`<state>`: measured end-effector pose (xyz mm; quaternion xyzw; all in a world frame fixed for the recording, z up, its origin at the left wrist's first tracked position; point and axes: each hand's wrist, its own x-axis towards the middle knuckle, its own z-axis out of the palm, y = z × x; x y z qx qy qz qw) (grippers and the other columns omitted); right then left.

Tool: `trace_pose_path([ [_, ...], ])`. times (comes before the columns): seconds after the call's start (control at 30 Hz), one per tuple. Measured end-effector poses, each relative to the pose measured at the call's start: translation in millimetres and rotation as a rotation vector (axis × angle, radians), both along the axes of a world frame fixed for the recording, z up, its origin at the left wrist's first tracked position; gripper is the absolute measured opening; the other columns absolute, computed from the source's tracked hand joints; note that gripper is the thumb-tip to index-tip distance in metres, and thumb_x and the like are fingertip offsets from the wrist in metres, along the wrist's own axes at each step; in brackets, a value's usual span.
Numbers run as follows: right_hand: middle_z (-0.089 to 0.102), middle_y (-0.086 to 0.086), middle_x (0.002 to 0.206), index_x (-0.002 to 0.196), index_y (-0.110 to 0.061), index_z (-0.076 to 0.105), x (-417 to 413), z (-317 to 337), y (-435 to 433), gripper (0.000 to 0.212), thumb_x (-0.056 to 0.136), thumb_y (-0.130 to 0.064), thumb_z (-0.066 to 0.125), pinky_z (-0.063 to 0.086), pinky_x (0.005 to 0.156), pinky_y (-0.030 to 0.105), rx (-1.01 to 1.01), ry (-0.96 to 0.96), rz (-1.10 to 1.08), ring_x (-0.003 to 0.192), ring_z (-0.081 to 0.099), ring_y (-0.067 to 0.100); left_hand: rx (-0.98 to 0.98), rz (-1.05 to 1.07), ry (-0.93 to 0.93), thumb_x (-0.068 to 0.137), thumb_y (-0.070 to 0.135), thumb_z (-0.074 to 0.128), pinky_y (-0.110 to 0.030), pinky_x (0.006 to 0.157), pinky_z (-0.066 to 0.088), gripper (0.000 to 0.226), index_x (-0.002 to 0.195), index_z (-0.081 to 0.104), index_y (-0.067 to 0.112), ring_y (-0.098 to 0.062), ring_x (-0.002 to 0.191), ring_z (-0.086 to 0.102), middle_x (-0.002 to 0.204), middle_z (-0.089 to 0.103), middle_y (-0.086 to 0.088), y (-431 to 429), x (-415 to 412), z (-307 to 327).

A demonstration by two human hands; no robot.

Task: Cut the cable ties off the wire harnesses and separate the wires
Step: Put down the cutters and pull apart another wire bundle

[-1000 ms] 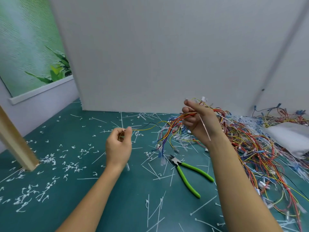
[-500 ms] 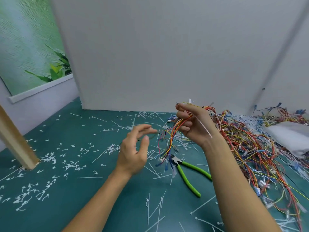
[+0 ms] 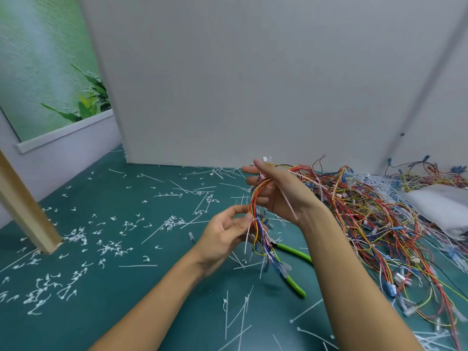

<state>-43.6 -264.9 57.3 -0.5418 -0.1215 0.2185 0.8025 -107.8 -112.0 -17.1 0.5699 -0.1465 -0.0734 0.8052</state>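
Swinging in from open air, the left hand (image 3: 222, 236) had closed finger and thumb on the white plastic cable tie (image 3: 247, 234) binding the lower part of the multicoloured wire harness (image 3: 255, 203). The right hand (image 3: 278, 196) gripped the harness's upper wires, holding it above the green table (image 3: 152, 287). A tie was apparently being found for cutting, so the next move called for the green-handled cutters (image 3: 295, 252) lying below.

Matt green mat (image 3: 141, 295), glossy green plastic plier handles (image 3: 293, 250), pale wooden post (image 3: 24, 211).
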Motion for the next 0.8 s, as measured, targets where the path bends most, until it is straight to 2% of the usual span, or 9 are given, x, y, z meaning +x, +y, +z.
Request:
trace_pose_path([
  [0.13, 0.074, 0.011, 0.104, 0.109, -0.007, 0.062, 2, -4, -1, 0.085, 0.05, -0.059, 0.095, 0.055, 0.067, 0.022, 0.071, -0.115, 0.057, 0.078, 0.069, 0.013, -0.295, -0.038, 0.135, 0.09, 0.015, 0.055, -0.031, 0.073, 0.056, 0.024, 0.113, 0.055, 0.007, -0.027, 0.085, 0.067, 0.092, 0.067, -0.014, 0, 1, 5],
  [0.23, 0.07, 0.022, 0.123, 0.11, -0.005, 0.067, 0, -7, -1, 0.09, 0.049, -0.067, 0.091, 0.051, 0.075, 0.025, -0.07, -0.233, 0.11, 0.096, 0.068, 0.017, -0.36, -0.023, 0.193, 0.089, 0.021, 0.056, -0.03, 0.07, 0.053, 0.022, 0.109, 0.06, 0.013, -0.024, 0.086, 0.068, 0.091, 0.068, -0.008, 5, 3, 6],
  [0.3, 0.071, 0.019, 0.122, 0.115, -0.005, 0.069, -4, -6, -2, 0.097, 0.05, -0.074, 0.087, 0.053, 0.077, 0.026, -0.211, -0.322, 0.12, 0.097, 0.069, 0.019, -0.403, 0.008, 0.229, 0.088, 0.025, 0.059, -0.028, 0.069, 0.053, 0.024, 0.108, 0.063, 0.013, -0.021, 0.083, 0.065, 0.088, 0.068, -0.006, 8, 5, 6],
  [0.43, 0.077, -0.007, 0.113, 0.097, -0.036, 0.08, -15, 6, -9, 0.052, 0.058, -0.07, 0.086, 0.058, 0.087, 0.025, -0.478, -0.487, 0.156, 0.109, 0.071, 0.008, -0.378, 0.102, 0.23, 0.086, 0.025, 0.063, -0.029, 0.07, 0.047, 0.017, 0.101, 0.063, 0.018, -0.013, 0.075, 0.064, 0.083, 0.065, -0.002, 11, 8, 3],
  [0.47, 0.077, -0.01, 0.112, 0.097, -0.037, 0.079, -17, 11, -11, 0.051, 0.058, -0.069, 0.087, 0.058, 0.091, 0.026, -0.586, -0.521, 0.133, 0.107, 0.071, 0.003, -0.368, 0.124, 0.225, 0.085, 0.023, 0.064, -0.029, 0.07, 0.046, 0.015, 0.099, 0.062, 0.019, -0.012, 0.073, 0.064, 0.081, 0.067, -0.001, 11, 8, 2],
  [0.53, 0.078, -0.012, 0.101, 0.099, -0.03, 0.075, -18, 17, -17, 0.062, 0.055, -0.073, 0.086, 0.057, 0.085, 0.024, -0.809, -0.583, 0.049, 0.093, 0.072, -0.003, -0.36, 0.177, 0.217, 0.087, 0.016, 0.064, -0.025, 0.065, 0.046, 0.008, 0.094, 0.061, 0.019, -0.009, 0.065, 0.064, 0.077, 0.07, 0.0, 9, 9, 0],
  [0.6, 0.078, -0.009, 0.083, 0.092, -0.02, 0.077, -21, 20, -20, 0.055, 0.064, -0.066, 0.086, 0.052, 0.067, 0.017, -0.851, -0.61, 0.033, 0.074, 0.071, 0.002, -0.354, 0.236, 0.205, 0.091, 0.008, 0.061, -0.018, 0.061, 0.05, 0.009, 0.093, 0.062, 0.017, -0.007, 0.065, 0.066, 0.083, 0.074, -0.003, 7, 11, 0],
  [0.7, 0.079, 0.006, 0.081, 0.091, -0.007, 0.077, -23, 19, -18, 0.038, 0.081, -0.043, 0.085, 0.057, 0.064, 0.023, -0.795, -0.556, 0.12, 0.074, 0.075, 0.017, -0.333, 0.302, 0.175, 0.083, 0.012, 0.068, -0.019, 0.07, 0.053, 0.016, 0.099, 0.064, 0.012, -0.014, 0.081, 0.067, 0.099, 0.072, -0.012, 7, 14, 0],
  [0.8, 0.078, 0.008, 0.081, 0.094, -0.001, 0.076, -21, 11, -9, 0.024, 0.091, -0.025, 0.079, 0.057, 0.06, 0.026, -0.816, -0.552, 0.202, 0.072, 0.076, 0.022, -0.3, 0.31, 0.149, 0.082, 0.013, 0.068, -0.022, 0.065, 0.054, 0.025, 0.105, 0.066, 0.006, -0.016, 0.075, 0.067, 0.091, 0.071, -0.01, 7, 15, -2],
])
